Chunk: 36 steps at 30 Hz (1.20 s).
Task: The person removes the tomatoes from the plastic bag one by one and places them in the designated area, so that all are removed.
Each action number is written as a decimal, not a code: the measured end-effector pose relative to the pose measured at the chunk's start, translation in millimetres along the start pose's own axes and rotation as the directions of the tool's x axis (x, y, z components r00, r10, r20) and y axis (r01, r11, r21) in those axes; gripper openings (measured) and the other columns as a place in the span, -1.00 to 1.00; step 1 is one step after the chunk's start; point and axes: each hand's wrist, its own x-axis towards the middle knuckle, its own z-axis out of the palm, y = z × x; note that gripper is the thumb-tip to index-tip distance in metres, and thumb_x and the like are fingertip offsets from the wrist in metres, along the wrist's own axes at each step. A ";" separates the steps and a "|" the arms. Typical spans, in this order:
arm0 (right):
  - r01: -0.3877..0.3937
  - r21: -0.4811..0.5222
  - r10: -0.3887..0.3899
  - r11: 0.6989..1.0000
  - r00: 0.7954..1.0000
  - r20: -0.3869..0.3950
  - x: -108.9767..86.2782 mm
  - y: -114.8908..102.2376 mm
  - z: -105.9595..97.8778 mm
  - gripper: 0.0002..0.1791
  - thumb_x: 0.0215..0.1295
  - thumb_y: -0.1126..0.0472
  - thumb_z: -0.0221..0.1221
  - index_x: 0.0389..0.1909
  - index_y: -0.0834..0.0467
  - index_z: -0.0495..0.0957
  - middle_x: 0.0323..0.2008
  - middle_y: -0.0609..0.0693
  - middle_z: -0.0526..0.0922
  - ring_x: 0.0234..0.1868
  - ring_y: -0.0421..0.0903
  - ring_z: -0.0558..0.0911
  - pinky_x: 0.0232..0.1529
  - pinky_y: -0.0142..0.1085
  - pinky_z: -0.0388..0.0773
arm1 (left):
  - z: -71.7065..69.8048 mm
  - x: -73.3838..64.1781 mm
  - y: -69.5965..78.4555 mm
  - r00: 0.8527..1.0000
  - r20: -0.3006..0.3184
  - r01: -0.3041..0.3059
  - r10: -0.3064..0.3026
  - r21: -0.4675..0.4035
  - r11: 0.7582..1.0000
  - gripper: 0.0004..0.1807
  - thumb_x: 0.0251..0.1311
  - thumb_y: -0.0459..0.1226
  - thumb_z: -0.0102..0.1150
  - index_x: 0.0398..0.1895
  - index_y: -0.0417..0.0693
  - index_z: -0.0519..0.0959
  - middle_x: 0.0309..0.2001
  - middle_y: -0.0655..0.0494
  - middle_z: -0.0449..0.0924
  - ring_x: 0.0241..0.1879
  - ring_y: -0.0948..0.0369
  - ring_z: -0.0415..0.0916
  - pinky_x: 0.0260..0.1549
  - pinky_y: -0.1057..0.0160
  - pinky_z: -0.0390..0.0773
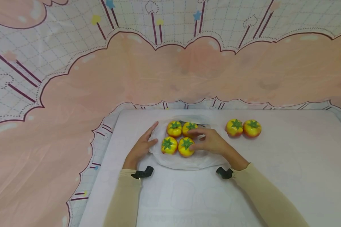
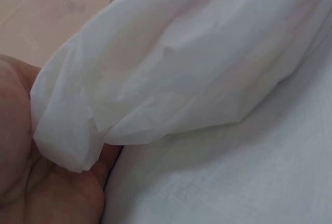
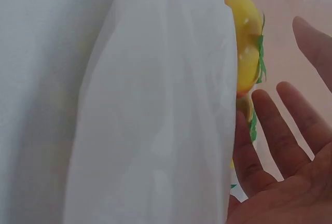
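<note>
A thin white plastic bag [image 1: 184,162] lies spread on the table, with several yellow persimmons [image 1: 174,128] topped by green leaves sitting in two rows on it. My left hand [image 1: 142,146] rests along the bag's left side, fingers extended; in the left wrist view a crumpled fold of the bag [image 2: 67,125] lies against the palm. Over the right-hand persimmons [image 1: 185,148] is my right hand [image 1: 208,141], its fingertips overlapping the back one and its thumb at the front one. In the right wrist view its fingers [image 3: 280,136] are spread beside the raised bag edge [image 3: 207,105].
Two more persimmons [image 1: 252,128] stand side by side on the white table [image 1: 287,176], right of the bag. Behind and to the left hangs a pink and white patterned cloth [image 1: 164,72]. Each wrist wears a black camera mount [image 1: 143,172].
</note>
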 end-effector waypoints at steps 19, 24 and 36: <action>0.049 -0.100 -0.046 0.994 0.999 0.024 4.2 1.1 13.4 -0.39 0.03 -0.02 0.55 0.18 -0.10 0.65 0.15 -0.10 0.66 0.10 -0.07 0.58 0.19 -0.07 0.61 | -0.8 0.6 -2.3 1.000 0.010 -0.001 0.001 -0.011 1.000 -0.19 0.43 -0.37 0.07 0.52 0.71 0.16 0.64 0.42 -0.13 0.66 0.18 -0.30 0.62 -0.10 -0.22; 0.073 -0.111 -0.070 0.991 0.997 0.028 4.8 1.7 16.2 -0.39 0.02 0.00 0.56 0.16 -0.11 0.66 0.14 -0.10 0.67 0.11 -0.07 0.58 0.18 -0.07 0.60 | -0.4 -0.2 -1.1 1.000 0.006 -0.001 0.001 -0.005 1.000 -0.19 0.43 -0.36 0.07 0.53 0.69 0.16 0.64 0.42 -0.12 0.66 0.18 -0.29 0.62 -0.10 -0.22; -0.020 -0.111 0.028 0.994 0.997 0.070 4.3 0.6 20.3 -0.27 0.00 -0.08 0.56 0.27 -0.12 0.58 0.23 -0.05 0.60 0.09 -0.03 0.55 0.20 -0.06 0.57 | 0.2 0.1 0.6 1.000 0.006 -0.004 0.004 0.004 1.000 -0.20 0.44 -0.35 0.07 0.50 0.76 0.15 0.64 0.46 -0.13 0.66 0.18 -0.30 0.61 -0.11 -0.21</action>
